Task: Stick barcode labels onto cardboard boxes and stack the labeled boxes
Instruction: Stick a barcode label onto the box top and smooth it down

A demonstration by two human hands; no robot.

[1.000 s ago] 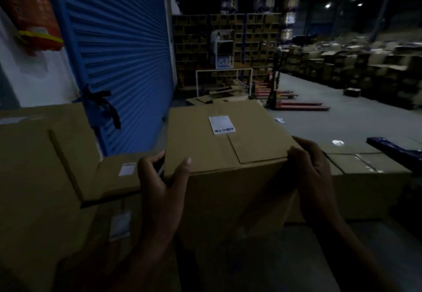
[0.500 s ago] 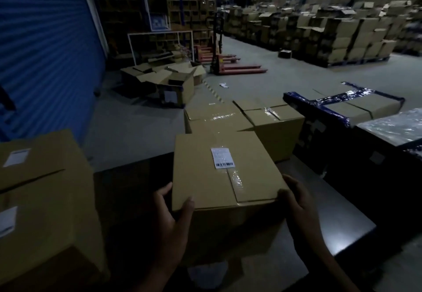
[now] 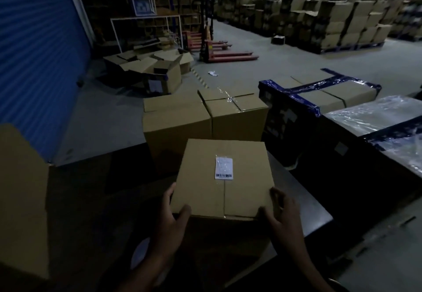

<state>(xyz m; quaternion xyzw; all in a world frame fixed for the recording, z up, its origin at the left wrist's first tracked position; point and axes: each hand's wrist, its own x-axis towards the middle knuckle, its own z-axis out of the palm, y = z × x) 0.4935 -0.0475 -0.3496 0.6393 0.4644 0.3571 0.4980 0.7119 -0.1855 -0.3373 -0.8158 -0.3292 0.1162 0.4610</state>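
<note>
You are holding a cardboard box (image 3: 222,177) at the near edge of the dark worktop (image 3: 303,202), your left hand (image 3: 170,220) curling round its near left corner and your right hand (image 3: 282,214) round its near right, a barcode label (image 3: 224,168) sitting on its top.

It is very dark. The box top (image 3: 225,177) and its white label (image 3: 224,168) catch a little light. The hands (image 3: 170,220) are dark shapes. Plastic wrap (image 3: 374,118) on the right shines. The corners are black. Far boxes (image 3: 342,15) look blurry, and lines bend near the edges.
</note>
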